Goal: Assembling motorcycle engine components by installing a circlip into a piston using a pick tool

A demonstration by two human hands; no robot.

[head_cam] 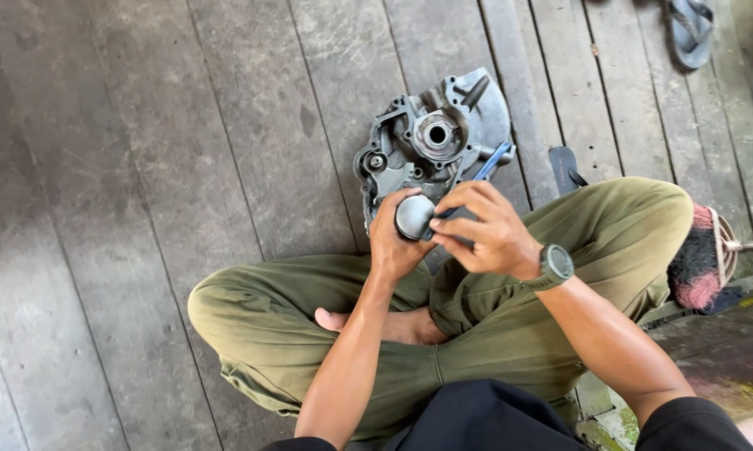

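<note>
I sit cross-legged on a wooden plank floor. My left hand (395,238) grips a round grey metal part (414,216), like a piston, with its flat top facing up. My right hand (483,231), with a dark watch on the wrist, holds a thin blue-handled tool (491,160) whose tip meets the side of the round part. Just beyond both hands a grey metal engine casing (433,138) lies flat on the boards, with a round bore in its middle.
A dark sandal (563,167) lies by my right knee, and another sandal (689,32) lies at the far right top. A brush with red and black bristles (699,259) rests at the right on a stained concrete edge (727,359).
</note>
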